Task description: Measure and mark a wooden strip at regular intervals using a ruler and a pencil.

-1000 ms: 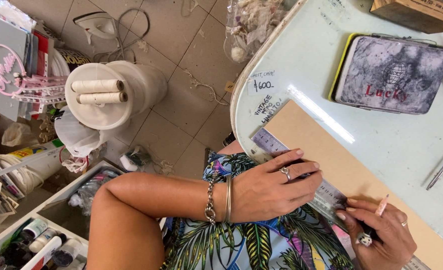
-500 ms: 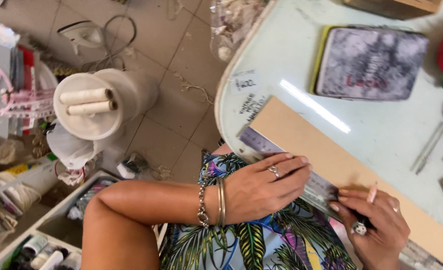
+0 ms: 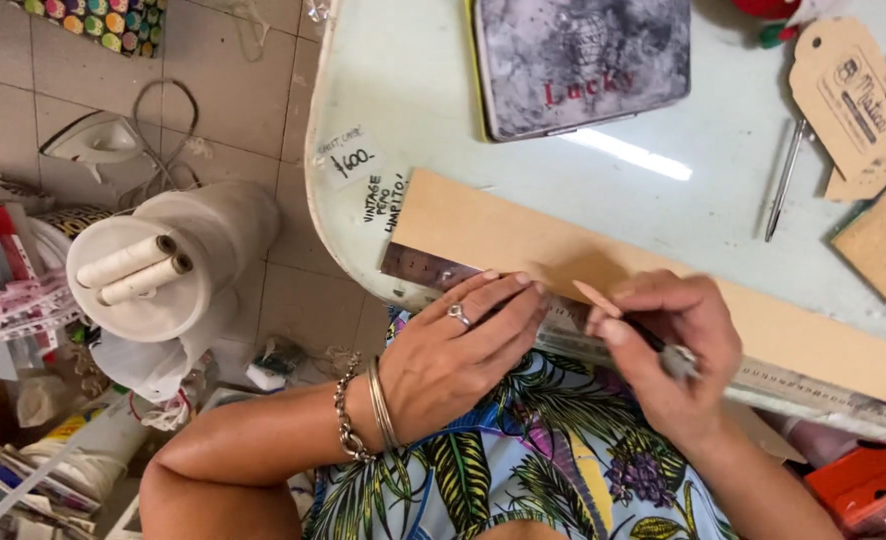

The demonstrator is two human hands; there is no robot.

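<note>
A long tan cardboard strip (image 3: 523, 235) lies across the pale round table (image 3: 403, 90). Along its near edge runs a metal ruler (image 3: 433, 268). My left hand (image 3: 463, 350), with a ring and bracelets, presses flat on the ruler. My right hand (image 3: 668, 350) grips a thin dark tool, its pale end (image 3: 598, 298) pointing at the cardboard just beside the ruler. The ruler's middle is hidden under both hands.
A grey patterned tin (image 3: 578, 60) sits at the table's far side, a metal pen (image 3: 783, 180) and brown tags (image 3: 853, 95) to the right. An orange box (image 3: 868, 490) is at lower right. On the floor stand a white bucket with rolls (image 3: 158, 265), an iron (image 3: 98, 140) and cluttered boxes.
The view has swung right and closer over the table. My right hand has risen from the ruler's near side up to the cardboard edge. My left hand stays pressed on the ruler.
</note>
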